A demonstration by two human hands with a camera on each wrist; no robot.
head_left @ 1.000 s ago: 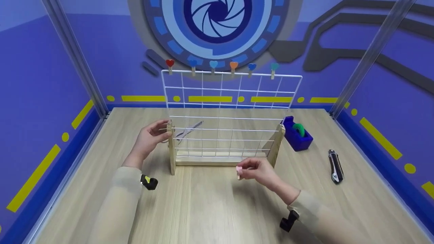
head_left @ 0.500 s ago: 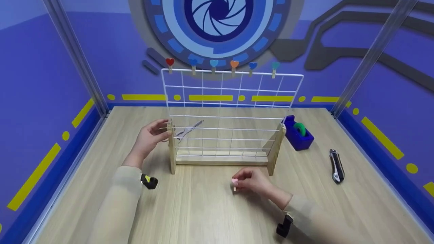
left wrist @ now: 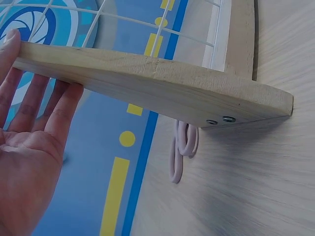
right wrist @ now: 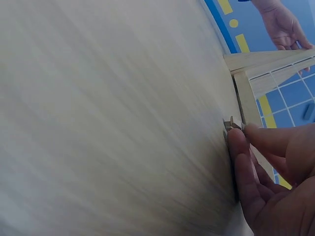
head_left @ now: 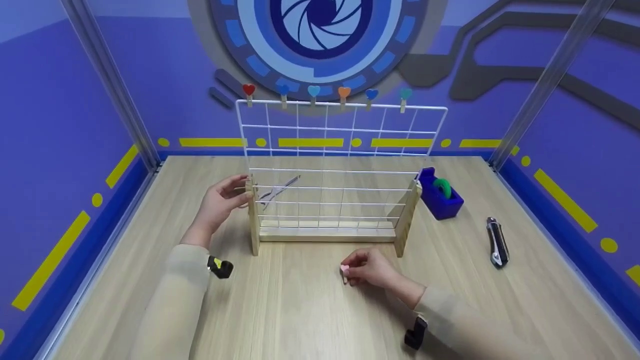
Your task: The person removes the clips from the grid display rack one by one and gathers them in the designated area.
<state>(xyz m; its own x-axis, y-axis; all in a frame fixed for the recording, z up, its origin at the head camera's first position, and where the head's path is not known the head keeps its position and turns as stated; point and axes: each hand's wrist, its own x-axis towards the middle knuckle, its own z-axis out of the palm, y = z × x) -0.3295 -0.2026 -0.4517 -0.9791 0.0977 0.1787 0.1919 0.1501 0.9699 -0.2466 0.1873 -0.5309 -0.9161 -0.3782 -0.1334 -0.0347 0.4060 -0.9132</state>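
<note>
On the table point(head_left: 300, 315) we have the wire grid rack point(head_left: 327, 235). Its left upright point(head_left: 254, 225) is clamped between the thumb and fingers of the left hand point(head_left: 216, 207). The right hand point(head_left: 372, 270) is low in front of the rack, its grip pinched together on the pink heart clip point(head_left: 345, 269). We judge the governing relation as follows: clip at the right fingertips, apart from the rack, long axis near upright, heart uppermost; right hand nearer. Only the left wrist view shows us two screws point(left wrist: 228, 119) in the upright's foot.
</note>
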